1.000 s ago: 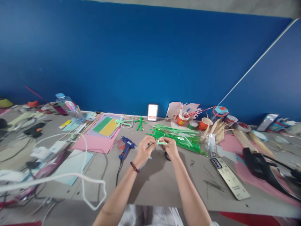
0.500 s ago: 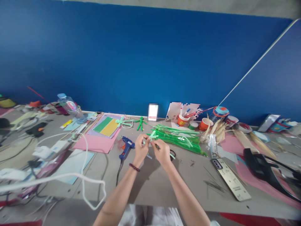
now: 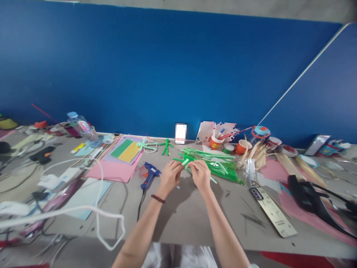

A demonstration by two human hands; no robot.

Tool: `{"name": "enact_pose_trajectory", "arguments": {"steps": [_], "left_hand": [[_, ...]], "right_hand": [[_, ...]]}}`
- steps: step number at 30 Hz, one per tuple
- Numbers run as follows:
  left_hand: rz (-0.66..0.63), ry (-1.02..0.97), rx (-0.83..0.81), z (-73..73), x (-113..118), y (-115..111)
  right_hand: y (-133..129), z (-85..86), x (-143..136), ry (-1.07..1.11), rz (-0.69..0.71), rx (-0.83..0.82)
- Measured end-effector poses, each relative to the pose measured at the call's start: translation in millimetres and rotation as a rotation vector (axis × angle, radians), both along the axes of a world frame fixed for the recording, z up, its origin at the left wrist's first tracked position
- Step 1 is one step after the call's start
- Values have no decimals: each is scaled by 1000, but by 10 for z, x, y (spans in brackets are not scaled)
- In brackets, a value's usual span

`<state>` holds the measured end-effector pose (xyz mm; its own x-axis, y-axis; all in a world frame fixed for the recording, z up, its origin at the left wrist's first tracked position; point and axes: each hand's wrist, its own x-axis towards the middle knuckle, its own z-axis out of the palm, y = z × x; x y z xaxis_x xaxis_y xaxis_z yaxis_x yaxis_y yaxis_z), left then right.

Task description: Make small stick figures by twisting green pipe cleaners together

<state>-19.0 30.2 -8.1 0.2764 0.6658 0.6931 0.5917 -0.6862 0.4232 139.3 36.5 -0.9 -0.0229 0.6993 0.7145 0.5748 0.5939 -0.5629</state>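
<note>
Between my fingertips is a light green pipe cleaner, bent into a small shape. My left hand, a beaded bracelet at its wrist, pinches it from the left. From the right, my right hand grips it with curled fingers. Just behind lies a plastic-wrapped bundle of green pipe cleaners. Left of that stands a dark green stick figure, with a light green figure beside it. A blue glue gun rests left of my left hand. A light green strip pokes out past my right hand.
Coloured sheets and a water bottle are on the left, near a white cable. At right are a phone, a paper cup of pens and a black headset-like strap. A lit screen leans on the blue wall.
My hands have moved slightly apart, the right one shifting right and turning knuckles up. The black-handled scissors loop beside my right hand no longer shows. The held pipe cleaner sits a little lower.
</note>
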Motion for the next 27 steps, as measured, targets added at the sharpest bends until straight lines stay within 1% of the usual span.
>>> {"name": "enact_pose_trajectory", "arguments": {"steps": [3, 6, 8, 10, 13, 16, 19, 22, 25, 27], "left_hand": [[-119, -218, -114, 41, 39, -26], [-150, -426, -250, 65, 62, -41], [-155, -550, -310, 63, 67, -37], [-140, -658, -346, 45, 67, -21], [-77, -742, -378, -10, 58, 11], [8, -762, -377, -66, 45, 38], [116, -717, -301, -77, 29, 48], [186, -567, -164, -38, 7, 40], [192, -410, -54, -8, -18, 29], [191, -300, -1, -13, -31, 27]], "right_hand": [[46, -6, 21, 152, -1, -139], [67, -25, -10, 247, 30, -312], [61, -49, -48, 261, 39, -369], [36, -77, -94, 199, 39, -348], [-40, -104, -172, 7, -23, -171], [-136, -94, -254, -207, -93, 22], [-212, -66, -326, -337, -93, 106], [-246, -47, -365, -365, -87, 123], [-243, -44, -354, -332, -72, 114], [-227, -41, -316, -304, -63, 123]]}}
